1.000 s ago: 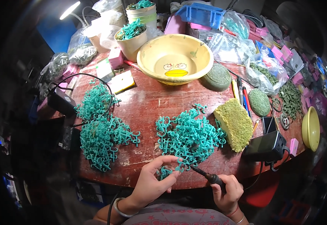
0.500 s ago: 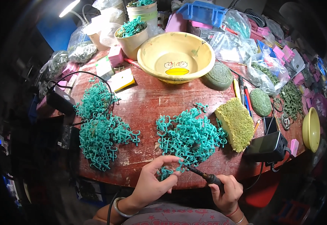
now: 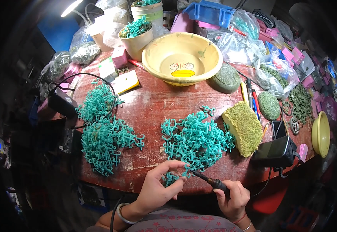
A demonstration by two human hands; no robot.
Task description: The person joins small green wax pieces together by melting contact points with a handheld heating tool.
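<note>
Teal, thin and curled, the piece (image 3: 187,173) sits pinched between the thumb and forefinger of my left hand (image 3: 158,185), just above the near edge of the table (image 3: 141,112). Those two fingers close only at their tips and bow apart behind, probably so the piece stands clear for the tool (image 3: 216,184). My right hand (image 3: 234,199) is curled round its dark handle, well back from the shaft, perhaps to stay off the metal. Its tip points left at the piece; I cannot tell whether they touch.

The right pile (image 3: 193,141) lies just beyond my fingers, seemingly for an easy reach, and a small cluster (image 3: 170,178) shows behind my left hand. Nearer the table's left edge, well apart from it, spreads the left pile (image 3: 100,149), perhaps set off so the two don't mix.

All these bits look smooth and waxy, hooked and looped into one another. Beside the right pile stands the sponge (image 3: 249,133), a coarse, pitted yellow block. Toward the far edge sits a round, smooth cream basin (image 3: 168,50); by its right side lies a flat, dark green disc (image 3: 225,78), stone-like. Near the right edge is a hard, glossy black box (image 3: 274,150).
</note>
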